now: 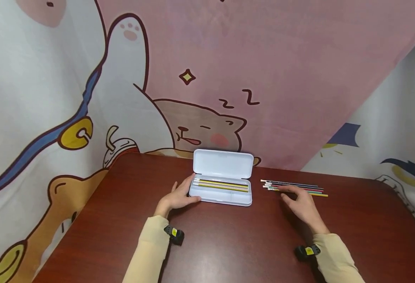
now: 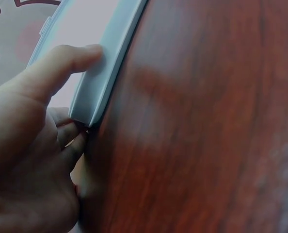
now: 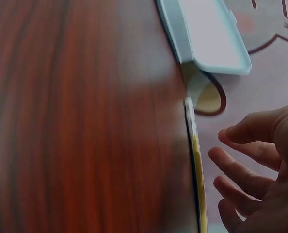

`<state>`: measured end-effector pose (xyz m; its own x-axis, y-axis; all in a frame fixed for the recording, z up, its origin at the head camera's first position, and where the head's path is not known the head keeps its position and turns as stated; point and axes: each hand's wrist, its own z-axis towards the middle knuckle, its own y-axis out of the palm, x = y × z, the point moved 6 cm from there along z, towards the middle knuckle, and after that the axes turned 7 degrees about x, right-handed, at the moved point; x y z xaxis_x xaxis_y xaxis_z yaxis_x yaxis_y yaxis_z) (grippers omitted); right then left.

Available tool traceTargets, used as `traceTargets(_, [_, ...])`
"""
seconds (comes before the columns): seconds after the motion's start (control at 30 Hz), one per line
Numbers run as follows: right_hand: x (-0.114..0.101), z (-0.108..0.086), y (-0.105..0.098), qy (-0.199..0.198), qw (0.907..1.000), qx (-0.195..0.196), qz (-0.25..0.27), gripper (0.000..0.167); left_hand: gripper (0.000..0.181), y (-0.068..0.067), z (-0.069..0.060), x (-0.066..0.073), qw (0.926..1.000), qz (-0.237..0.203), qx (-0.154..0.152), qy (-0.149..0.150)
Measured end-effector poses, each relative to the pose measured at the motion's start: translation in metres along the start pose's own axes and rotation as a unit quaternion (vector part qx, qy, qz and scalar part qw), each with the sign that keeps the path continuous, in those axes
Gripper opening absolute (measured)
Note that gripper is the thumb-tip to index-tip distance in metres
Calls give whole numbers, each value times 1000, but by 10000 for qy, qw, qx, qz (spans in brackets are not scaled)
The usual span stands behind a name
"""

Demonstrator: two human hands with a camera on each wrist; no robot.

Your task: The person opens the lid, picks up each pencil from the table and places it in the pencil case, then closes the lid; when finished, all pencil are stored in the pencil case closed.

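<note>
A white pencil case lies on the table with its lid raised at the back. Several pencils, some of them yellow, lie side by side in its rear compartment. My left hand holds the case by its left end; in the left wrist view the thumb lies on the front rim and the other fingers are partly hidden. To the right of the case lie several loose pencils in different colours. Over them hovers my right hand, fingers loosely bent around nothing. A yellow pencil is nearest to it.
The reddish-brown wooden table carries the case and pencils. Behind it hangs a cloth backdrop with cartoon animals, close to the table's back edge. A small black camera sits on the left wrist, another camera on the right.
</note>
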<state>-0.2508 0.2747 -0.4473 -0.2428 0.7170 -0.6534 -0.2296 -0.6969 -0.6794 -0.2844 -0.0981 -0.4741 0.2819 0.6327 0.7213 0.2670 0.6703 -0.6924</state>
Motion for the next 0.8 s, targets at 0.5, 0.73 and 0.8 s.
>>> traceTargets(0.5, [33,-8,-41,206,9978,-21,-629,27,89,-2,-2,2,9996,-261,-98,-51])
traceTargets(0.73, [46,-8,-50,111,9975,-149,-679,23,90,-1,0,0,9996,-209,-133,-134])
traceTargets(0.8, [49,-8,-52,91,9974,-201,-687,24,90,-1,0,0,9996,-207,-119,-148])
